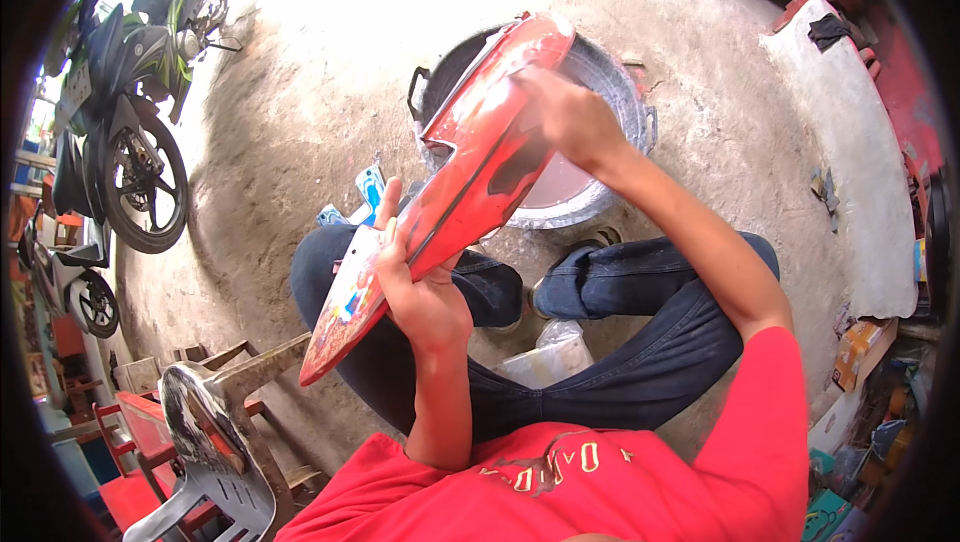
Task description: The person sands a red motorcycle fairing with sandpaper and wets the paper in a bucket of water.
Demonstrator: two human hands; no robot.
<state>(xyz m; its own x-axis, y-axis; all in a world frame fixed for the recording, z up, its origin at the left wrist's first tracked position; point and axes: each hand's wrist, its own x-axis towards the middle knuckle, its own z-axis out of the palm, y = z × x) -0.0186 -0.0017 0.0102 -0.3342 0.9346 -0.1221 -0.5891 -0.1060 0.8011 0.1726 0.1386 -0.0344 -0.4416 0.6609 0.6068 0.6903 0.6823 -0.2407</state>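
Observation:
A long red motorcycle body panel slants across my lap, its far end over a round metal basin of cloudy greyish-pink liquid. Dark patches and worn paint mark its surface. My left hand grips the panel's near half from below, with the thumb along its edge. Toward the far end, my right hand presses on the wet red surface with curled fingers. Motion blurs those fingers, and whatever they may hold is hidden.
Blue-and-white packets lie left of the basin. A clear plastic container sits between my legs. Motorcycles stand at left, above a grey plastic chair. At right is a pale low ledge with a cardboard box near its end.

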